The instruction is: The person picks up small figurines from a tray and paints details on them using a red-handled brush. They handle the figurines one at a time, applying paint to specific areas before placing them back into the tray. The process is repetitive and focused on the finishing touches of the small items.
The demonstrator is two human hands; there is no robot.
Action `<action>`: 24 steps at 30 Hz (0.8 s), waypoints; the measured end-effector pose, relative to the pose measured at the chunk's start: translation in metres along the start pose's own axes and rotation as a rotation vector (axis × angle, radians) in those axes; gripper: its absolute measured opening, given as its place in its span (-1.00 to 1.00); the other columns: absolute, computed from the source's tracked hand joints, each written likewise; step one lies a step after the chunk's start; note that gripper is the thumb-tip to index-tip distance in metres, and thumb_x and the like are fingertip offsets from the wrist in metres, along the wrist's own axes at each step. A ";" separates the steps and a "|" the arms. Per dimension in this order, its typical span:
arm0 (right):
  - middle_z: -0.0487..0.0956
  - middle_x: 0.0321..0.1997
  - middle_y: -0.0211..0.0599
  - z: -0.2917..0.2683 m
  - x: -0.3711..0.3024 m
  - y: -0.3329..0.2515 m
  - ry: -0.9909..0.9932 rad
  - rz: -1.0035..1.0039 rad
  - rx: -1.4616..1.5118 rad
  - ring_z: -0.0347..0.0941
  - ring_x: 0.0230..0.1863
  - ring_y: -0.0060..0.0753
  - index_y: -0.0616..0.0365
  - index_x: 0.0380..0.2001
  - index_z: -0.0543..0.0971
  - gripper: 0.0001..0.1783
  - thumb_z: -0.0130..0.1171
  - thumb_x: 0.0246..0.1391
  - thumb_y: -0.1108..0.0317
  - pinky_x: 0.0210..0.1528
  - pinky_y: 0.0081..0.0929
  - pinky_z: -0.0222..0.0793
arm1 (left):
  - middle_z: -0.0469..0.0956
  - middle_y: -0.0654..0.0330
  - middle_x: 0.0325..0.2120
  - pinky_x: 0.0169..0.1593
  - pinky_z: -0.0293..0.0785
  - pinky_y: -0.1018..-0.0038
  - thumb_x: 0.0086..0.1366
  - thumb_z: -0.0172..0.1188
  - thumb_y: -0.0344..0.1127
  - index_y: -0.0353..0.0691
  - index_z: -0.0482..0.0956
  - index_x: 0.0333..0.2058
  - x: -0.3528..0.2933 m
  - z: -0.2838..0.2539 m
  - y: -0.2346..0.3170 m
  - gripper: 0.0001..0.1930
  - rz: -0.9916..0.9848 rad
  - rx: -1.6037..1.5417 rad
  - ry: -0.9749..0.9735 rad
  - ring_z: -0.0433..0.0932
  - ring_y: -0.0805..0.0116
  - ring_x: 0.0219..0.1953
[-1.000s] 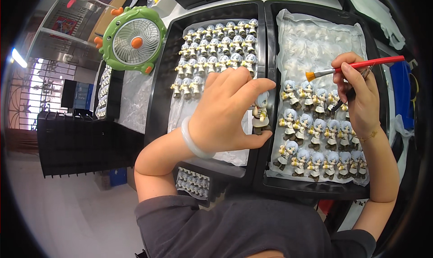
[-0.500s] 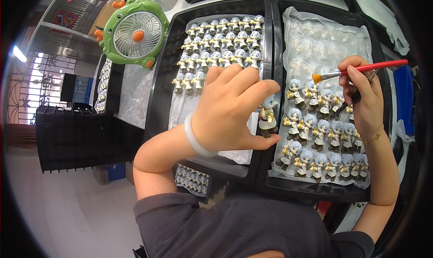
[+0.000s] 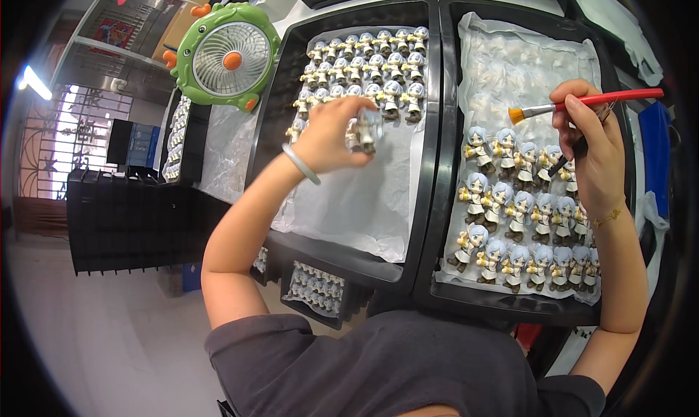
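My left hand (image 3: 329, 139) is over the left black tray (image 3: 431, 169), closed on a small figurine (image 3: 368, 133) with pale hair, a whitish outfit and dark boots. Motion blurs the figurine a little. Below the hand, rows of matching figurines (image 3: 364, 69) fill the far part of that tray's paper lining. Above the right black tray (image 3: 502, 310), my right hand (image 3: 601, 155) grips a red-handled paintbrush (image 3: 535, 110), its tan bristles pointing left. A thin dark tool (image 3: 558, 165) also sticks out of that hand. Several rows of figurines (image 3: 520, 217) lie under it.
A green animal-shaped fan (image 3: 233, 61) stands beyond the left tray. Another tray of figurines (image 3: 177, 136) sits farther left, with a lower one (image 3: 314, 292) below the tray edge. A black ribbed crate (image 3: 138, 220) is at the left, a blue bin (image 3: 655, 151) at the right.
My left hand has moved left with the figurine, from the border between the trays to the near end of the left tray's rows. The right hand has hardly moved.
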State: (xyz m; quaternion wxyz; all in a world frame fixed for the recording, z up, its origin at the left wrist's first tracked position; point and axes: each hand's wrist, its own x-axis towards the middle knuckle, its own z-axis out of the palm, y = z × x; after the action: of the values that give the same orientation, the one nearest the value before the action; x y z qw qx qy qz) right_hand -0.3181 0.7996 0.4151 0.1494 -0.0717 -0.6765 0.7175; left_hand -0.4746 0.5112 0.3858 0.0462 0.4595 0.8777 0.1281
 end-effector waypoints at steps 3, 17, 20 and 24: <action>0.36 -0.60 -0.53 -0.003 0.001 -0.003 0.017 -0.045 0.019 0.16 -0.58 -0.80 0.16 -0.43 0.46 -0.76 -0.06 -0.04 0.22 -0.65 -0.83 -0.01 | 0.30 0.19 -0.15 0.04 -0.05 0.28 -0.34 0.28 -0.20 -0.05 0.29 -0.15 -0.012 0.028 -0.012 -0.36 0.036 0.015 0.067 0.16 0.20 0.02; 0.36 -0.59 -0.55 -0.008 0.000 -0.004 0.009 -0.086 0.024 0.16 -0.57 -0.83 0.13 -0.43 0.47 -0.76 -0.04 -0.05 0.20 -0.65 -0.84 -0.01 | 0.28 0.17 -0.21 0.02 -0.05 0.28 -0.33 0.26 -0.24 -0.08 0.27 -0.13 -0.022 0.023 -0.033 -0.35 -0.134 0.189 -0.101 0.17 0.17 -0.09; 0.36 -0.59 -0.55 -0.007 0.000 -0.006 0.009 -0.088 0.029 0.16 -0.57 -0.83 0.13 -0.43 0.47 -0.77 -0.05 -0.05 0.20 -0.65 -0.84 -0.01 | 0.29 0.16 -0.22 0.03 -0.05 0.26 -0.34 0.25 -0.23 -0.10 0.25 -0.11 -0.024 0.024 -0.037 -0.33 -0.127 0.270 -0.076 0.17 0.16 -0.08; 0.36 -0.59 -0.55 -0.008 0.001 -0.006 0.013 -0.095 0.023 0.16 -0.58 -0.82 0.13 -0.43 0.47 -0.77 -0.06 -0.04 0.21 -0.65 -0.84 -0.01 | 0.29 0.16 -0.23 0.09 -0.12 0.17 -0.33 0.26 -0.20 -0.10 0.25 -0.10 -0.019 0.027 -0.012 -0.31 0.027 0.233 0.059 0.15 0.14 -0.06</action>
State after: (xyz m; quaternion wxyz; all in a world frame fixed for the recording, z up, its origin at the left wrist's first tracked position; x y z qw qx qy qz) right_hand -0.3162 0.8079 0.4205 0.1884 -0.0426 -0.6698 0.7170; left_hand -0.4679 0.4939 0.3563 -0.0353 0.4697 0.8812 0.0392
